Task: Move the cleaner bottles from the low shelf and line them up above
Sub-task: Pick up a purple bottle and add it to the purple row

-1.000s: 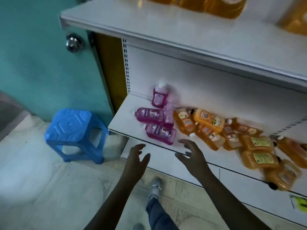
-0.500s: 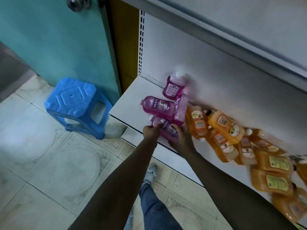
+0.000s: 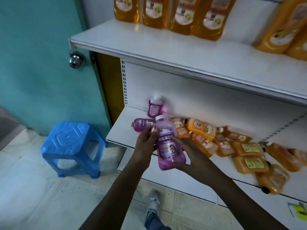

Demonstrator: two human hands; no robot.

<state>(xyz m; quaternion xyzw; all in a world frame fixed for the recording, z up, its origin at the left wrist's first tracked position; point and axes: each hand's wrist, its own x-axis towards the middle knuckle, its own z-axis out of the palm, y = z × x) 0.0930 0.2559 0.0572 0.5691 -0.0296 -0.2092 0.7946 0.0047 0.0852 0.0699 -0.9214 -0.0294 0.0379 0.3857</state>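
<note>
One blue plastic stool stands on the pale tiled floor at the far left, before a teal door with a round metal knob. To its right, the person's left hand grips the left side of a pink plastic cleaner bottle with a white cap, fingers curled by its shoulder. The bottle is held upright in the air, in front of the white low shelf, clear of its surface. The right hand cups the bottle's lower right side, fingers wrapped under its base. Behind the held bottle, two more pink bottles remain on the low shelf, one lying flat, one leaning at the back panel. Further right, a jumble of small orange bottles lies tipped over along the same shelf. Above, the white upper shelf carries a row of tall orange bottles standing upright, with bare space in front of them.
</note>
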